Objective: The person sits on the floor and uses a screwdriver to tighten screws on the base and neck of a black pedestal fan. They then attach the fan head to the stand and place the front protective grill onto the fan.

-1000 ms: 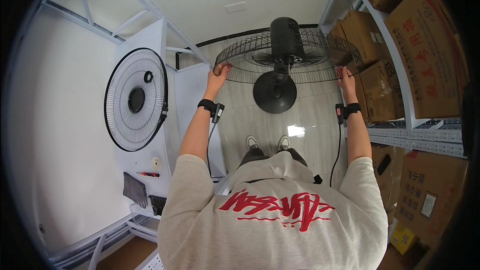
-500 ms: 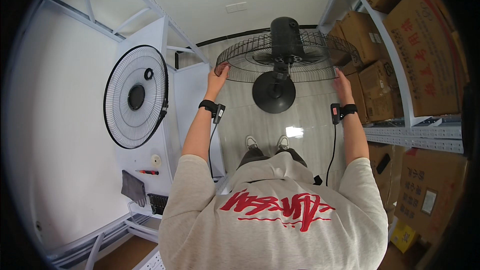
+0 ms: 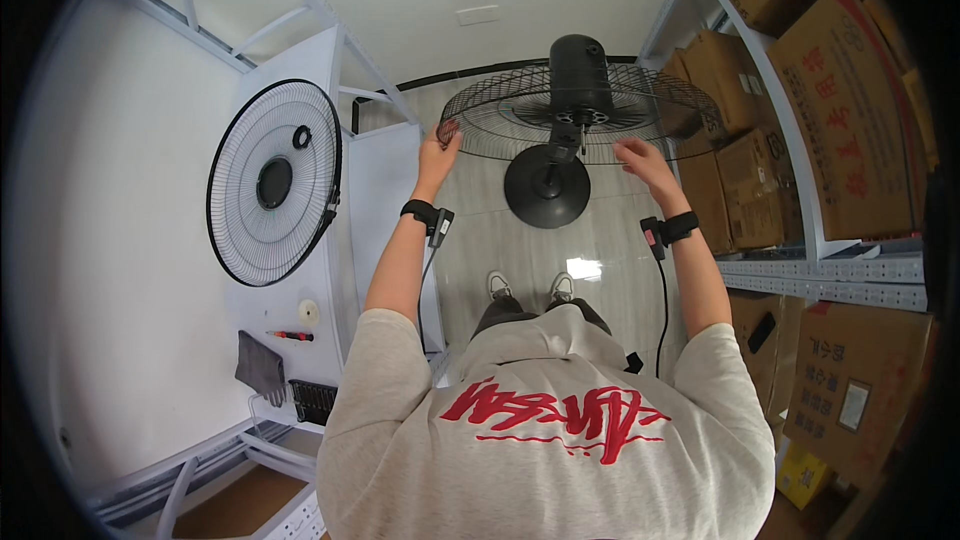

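Observation:
A black standing fan with a round base [image 3: 545, 195] and a motor housing [image 3: 579, 80] stands on the floor in front of me. Its wire rear grille [image 3: 490, 118] surrounds the motor, with the metal shaft showing and no blades on it. My left hand [image 3: 438, 155] has its fingers wrapped round the left rim of this grille. Just in front of the grille, right of the shaft, my right hand [image 3: 648, 165] holds nothing visible, fingers loosely bent and apart. On the white table at left lies the round front grille [image 3: 274, 184], with a small black ring [image 3: 302, 137] on it.
The table also bears a white disc-shaped piece [image 3: 308, 313], a red-and-black screwdriver [image 3: 290, 336], a grey cloth [image 3: 262, 368] and a black case [image 3: 313, 402]. Shelving with cardboard boxes [image 3: 850, 110] lines the right side. A white wall rises behind the fan.
My right hand has left the grille's right rim and moved inward, toward the shaft. My left hand stays on the left rim. The view has shifted slightly.

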`<state>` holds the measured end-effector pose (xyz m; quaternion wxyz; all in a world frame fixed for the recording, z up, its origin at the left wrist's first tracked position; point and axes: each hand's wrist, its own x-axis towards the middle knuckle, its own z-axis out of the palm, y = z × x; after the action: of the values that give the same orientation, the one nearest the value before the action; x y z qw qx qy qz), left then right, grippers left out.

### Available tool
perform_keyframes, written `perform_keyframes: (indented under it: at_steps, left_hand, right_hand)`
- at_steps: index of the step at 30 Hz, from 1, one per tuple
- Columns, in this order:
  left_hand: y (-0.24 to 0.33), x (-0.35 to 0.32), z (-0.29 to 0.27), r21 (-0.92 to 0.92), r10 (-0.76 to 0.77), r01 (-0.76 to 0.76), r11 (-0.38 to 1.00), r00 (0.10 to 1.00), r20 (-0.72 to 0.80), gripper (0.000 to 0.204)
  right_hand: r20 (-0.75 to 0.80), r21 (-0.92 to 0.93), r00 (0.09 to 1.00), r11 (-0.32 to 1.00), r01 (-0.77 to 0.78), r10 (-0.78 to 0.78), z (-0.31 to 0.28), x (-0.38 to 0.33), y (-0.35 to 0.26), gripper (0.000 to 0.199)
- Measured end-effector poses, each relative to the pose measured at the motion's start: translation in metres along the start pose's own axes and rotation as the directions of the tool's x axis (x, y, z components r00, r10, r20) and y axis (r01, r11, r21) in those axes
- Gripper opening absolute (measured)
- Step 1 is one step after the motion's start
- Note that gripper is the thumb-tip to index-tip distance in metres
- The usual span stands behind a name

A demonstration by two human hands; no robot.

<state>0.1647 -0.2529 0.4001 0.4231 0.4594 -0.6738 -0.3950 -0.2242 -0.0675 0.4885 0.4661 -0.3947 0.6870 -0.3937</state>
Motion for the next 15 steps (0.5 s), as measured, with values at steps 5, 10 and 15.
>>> perform_keyframes:
  at_steps: [5, 10, 15]
  left_hand:
    - [0.006, -0.006, -0.012, -0.235, 0.012, -0.010, 0.972, 1.000, 0.008, 0.059]
    - [0.055, -0.023, -0.037, 0.051, 0.066, -0.074, 0.996, 0.988, 0.138, 0.079]
    - [0.128, -0.046, -0.092, 0.107, 0.076, -0.092, 0.990, 0.987, 0.143, 0.070]
  right_hand:
    - [-0.129, -0.342, 0.967, 0.925, 0.163, -0.218, 0.041, 0.034, -0.045, 0.062]
    - [-0.197, -0.532, 0.964, 0.846, 0.046, -0.176, 0.035, 0.038, -0.062, 0.071]
    - [-0.284, -0.564, 0.924, 0.824, 0.054, -0.255, 0.033, 0.017, -0.062, 0.076]
